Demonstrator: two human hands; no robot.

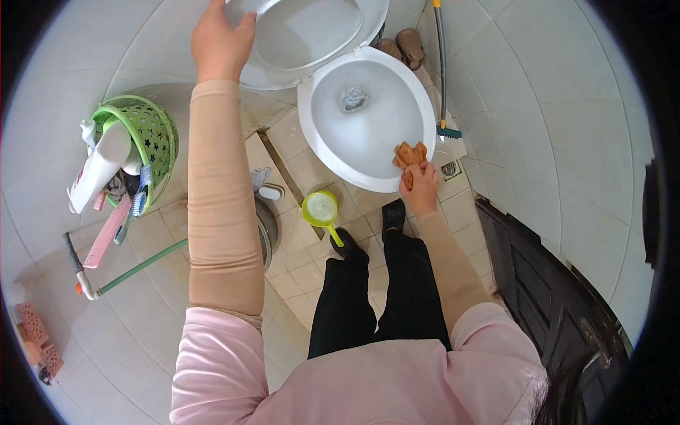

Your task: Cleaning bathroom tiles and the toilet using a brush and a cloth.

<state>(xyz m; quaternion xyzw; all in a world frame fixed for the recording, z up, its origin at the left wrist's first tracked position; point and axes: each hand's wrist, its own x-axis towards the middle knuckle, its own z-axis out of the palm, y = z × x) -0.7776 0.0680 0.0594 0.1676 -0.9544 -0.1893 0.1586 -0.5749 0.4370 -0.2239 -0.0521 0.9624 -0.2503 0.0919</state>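
My right hand [421, 188] grips a bunched orange-brown cloth [409, 155], which rests on the front right part of the white toilet bowl's rim [366, 180]. Water shows in the bowl's drain opening. My left hand [223, 47] is at the left edge of the raised toilet seat [249, 71], thumb over its face; the other fingers are partly cut off by the top of the picture. On the floor before the bowl, a yellow-green dipper [321, 207] holds foamy liquid, its handle beside my left shoe [350, 249].
A green basket [159, 127] at left holds bottles, toothbrushes and a pink comb [108, 234]. Below it runs a green pipe [143, 265]. A long-handled brush [443, 79] leans along the right wall near brown clogs [410, 49]. A floor drain [450, 170] and dark door [547, 287] lie right.
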